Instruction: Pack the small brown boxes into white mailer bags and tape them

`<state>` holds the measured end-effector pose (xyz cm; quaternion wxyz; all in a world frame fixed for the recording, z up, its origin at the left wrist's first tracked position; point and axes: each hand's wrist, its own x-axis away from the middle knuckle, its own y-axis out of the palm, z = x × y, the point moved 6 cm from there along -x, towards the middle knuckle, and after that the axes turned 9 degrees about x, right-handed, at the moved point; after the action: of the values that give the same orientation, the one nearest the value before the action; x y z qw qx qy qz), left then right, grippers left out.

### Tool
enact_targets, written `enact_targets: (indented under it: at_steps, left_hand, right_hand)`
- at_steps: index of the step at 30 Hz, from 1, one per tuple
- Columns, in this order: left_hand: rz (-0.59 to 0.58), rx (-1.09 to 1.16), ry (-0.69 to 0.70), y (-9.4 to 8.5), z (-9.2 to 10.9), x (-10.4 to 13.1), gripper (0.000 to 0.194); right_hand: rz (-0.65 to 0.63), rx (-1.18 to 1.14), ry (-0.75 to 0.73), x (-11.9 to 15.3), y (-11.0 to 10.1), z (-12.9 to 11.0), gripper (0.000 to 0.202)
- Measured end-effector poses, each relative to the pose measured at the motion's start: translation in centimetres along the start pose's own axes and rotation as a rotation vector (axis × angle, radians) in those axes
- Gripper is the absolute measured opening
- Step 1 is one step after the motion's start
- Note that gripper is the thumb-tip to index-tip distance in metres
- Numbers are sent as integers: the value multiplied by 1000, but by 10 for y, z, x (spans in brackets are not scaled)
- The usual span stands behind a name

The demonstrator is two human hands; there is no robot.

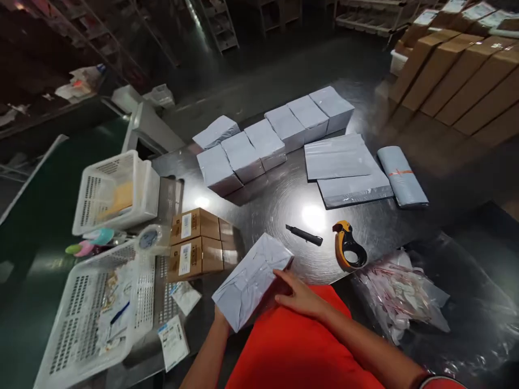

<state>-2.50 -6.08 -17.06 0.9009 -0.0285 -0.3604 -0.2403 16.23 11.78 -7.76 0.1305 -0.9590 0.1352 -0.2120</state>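
Observation:
A box-shaped package in a white plastic mailer (253, 278) is tilted at the table's near edge, in front of my red clothing. My left hand (221, 319) holds it from below at the near left corner; its fingers are hidden behind the package. My right hand (298, 294) touches the package's right side, with index finger and thumb stretched apart. Beyond it lie a black utility knife (304, 235) and a yellow-and-black tape dispenser (349, 246). Two brown cartons (211, 256) stand just left of the package.
Several white wrapped packages (265, 140) line the far edge of the metal table (267, 202). Flat mailers (344, 167) and a rolled bundle (403, 175) lie right. White baskets (91, 313), a tape roll (149, 239) and small packets (174, 340) are left. A plastic bag (405, 294) sits right.

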Motion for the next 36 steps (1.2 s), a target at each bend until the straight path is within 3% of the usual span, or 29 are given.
enact_targets:
  at_steps: [3,7,9,12,14,16,19,23,28,31,34,36]
  left_hand:
    - [207,11,7,-16,-5,5,48]
    - [466,-40,138,-25,14,31,44]
    - [495,-217,350,-11,39,47,51]
    - [406,-723,715,42,73,65,60]
    - [363,-991,802,76,79,66,62]
    - [359,-1141,808,97,78,61,60]
    - [387,-1229,813,108,76,56,58]
    - [419,-1202,791,101,82,53,57]
    - [401,-1133,792,97,90,49,48]
    - [386,-1111,804,96,91,49,46]
    - [377,-1106,799,95,93,50,39]
    - [358,-1097,801,94,94,51,34]
  right_hand:
    - [100,3,-94,-25,-12,6,67]
    - [372,162,-42,-57,-62,13,46]
    - [483,451,92,-71,-93,17,43]
    - [467,886,328,-85,-121,31,40]
    - [407,978,418,-90,-125,45,36]
    - [372,997,437,-91,-121,57,28]
    - [348,999,432,-92,-116,71,20]
    - [381,905,453,-85,-125,77,25]
    - [534,780,409,-53,-148,53,42]
    - [582,654,249,-38,-147,21,49]
    - [453,613,100,-37,-122,-21,40]
    - [283,774,103,-42,-96,-48,31]
